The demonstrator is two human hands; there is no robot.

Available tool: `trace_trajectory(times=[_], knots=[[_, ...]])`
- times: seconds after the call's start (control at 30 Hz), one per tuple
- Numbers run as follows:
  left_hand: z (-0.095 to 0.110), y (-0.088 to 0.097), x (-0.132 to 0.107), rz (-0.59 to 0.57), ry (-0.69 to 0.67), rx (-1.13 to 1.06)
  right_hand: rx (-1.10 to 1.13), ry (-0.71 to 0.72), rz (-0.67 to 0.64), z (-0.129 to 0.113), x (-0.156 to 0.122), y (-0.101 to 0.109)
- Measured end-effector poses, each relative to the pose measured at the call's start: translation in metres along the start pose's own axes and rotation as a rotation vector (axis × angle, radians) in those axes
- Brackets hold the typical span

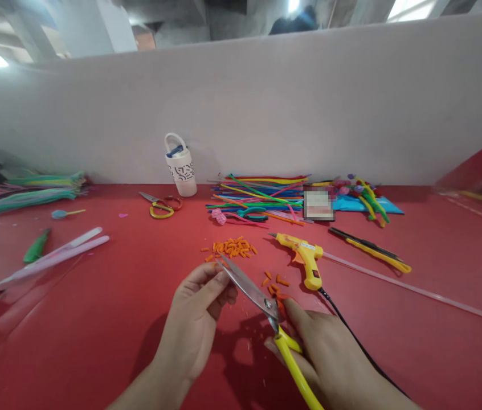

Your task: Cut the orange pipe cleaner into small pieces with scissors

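My right hand (324, 347) grips yellow-handled scissors (254, 293), whose blades point up and left toward my other hand. An orange bit (281, 307) shows beside the scissors' pivot, by my right thumb. With thumb and fingers pinched together, my left hand (200, 310) is at the blade tips; a small orange piece seems to be between its fingertips, mostly hidden. Just beyond lies a pile of short orange fuzzy pieces (235, 247). A few more orange pieces (273, 282) are scattered right of the blades, with tiny fluff on the red table (117, 319) below.
A yellow glue gun (303, 256) with a black cord lies to the right, near a utility knife (369, 250). Bundled pipe cleaners (258, 193), a white tumbler (183, 173) and other scissors (162, 206) sit along the back panel. At left is a pink hair-straightener-like tool (65, 253).
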State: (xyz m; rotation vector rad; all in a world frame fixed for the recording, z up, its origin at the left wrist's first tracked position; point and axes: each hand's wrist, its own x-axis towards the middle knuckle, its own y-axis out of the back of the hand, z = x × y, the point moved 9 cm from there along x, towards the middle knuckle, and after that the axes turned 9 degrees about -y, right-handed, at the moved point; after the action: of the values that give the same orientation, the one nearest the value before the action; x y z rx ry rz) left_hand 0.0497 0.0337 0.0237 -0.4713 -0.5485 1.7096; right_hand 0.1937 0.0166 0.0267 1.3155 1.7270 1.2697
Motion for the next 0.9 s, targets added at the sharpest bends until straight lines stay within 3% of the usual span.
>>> trace_trajectory(times=[0.37, 0.9], knots=[[0.003, -0.002, -0.002, 0.01, -0.038, -0.034, 0.009, 0.042, 0.042, -0.005, -0.004, 0.001], [0.001, -0.004, -0.005, 0.005, -0.022, -0.069, 0.02, 0.02, -0.024, -0.002, -0.005, -0.009]])
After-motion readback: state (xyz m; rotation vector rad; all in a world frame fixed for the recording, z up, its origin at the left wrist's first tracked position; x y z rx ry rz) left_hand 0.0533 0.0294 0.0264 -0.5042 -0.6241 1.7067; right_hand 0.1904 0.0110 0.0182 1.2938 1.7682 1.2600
